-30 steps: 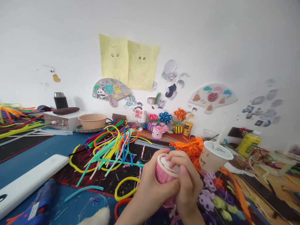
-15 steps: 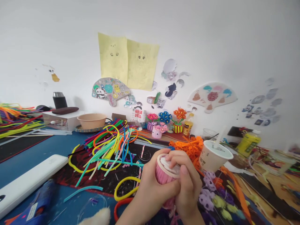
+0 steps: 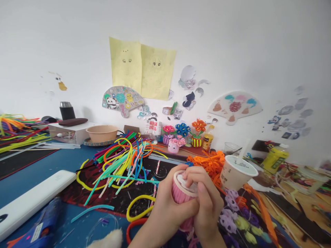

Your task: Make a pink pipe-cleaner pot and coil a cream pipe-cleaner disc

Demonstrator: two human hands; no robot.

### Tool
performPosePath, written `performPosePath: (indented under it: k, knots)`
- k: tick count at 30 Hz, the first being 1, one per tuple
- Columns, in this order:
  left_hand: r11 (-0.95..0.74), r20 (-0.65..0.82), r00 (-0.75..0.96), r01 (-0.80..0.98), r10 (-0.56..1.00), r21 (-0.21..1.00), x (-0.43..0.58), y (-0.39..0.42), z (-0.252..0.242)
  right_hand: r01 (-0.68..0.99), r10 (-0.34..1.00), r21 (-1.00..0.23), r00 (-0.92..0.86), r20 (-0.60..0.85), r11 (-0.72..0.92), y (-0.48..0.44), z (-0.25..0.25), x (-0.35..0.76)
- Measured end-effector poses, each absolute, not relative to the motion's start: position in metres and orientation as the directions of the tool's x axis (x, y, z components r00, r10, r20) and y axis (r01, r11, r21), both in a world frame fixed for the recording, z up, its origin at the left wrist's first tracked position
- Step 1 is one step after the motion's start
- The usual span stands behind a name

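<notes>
The pink pot is over there between the person's hands, gripped by both: the left hand wraps it, thumb across the near side, while the right hand's fingers curl over its pale top. Pipe cleaners sprawl beyond, leftward; a paper cup stands near, rightward.

near ribbed cup: pink, cream-rimmed | far flowerpot: yellow-red stripes | near-left glue gun: blue | right strip bundle: orange
</notes>
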State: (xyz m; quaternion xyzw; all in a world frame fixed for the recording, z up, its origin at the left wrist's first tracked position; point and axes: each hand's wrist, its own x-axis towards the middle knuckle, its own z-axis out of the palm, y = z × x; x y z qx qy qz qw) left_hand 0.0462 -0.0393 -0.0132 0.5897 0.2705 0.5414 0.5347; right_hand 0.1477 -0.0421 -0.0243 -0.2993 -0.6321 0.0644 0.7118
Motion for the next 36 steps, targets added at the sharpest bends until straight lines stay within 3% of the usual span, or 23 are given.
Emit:
performPosePath:
  k: [36]
  knots:
    - [-0.3,0.363,0.282,-0.243,0.888,0.922,0.0466,-0.0402,-0.0109,0.281,0.459,-0.493,0.18,0.87,0.824,-0.0389,-0.0239,0.1498]
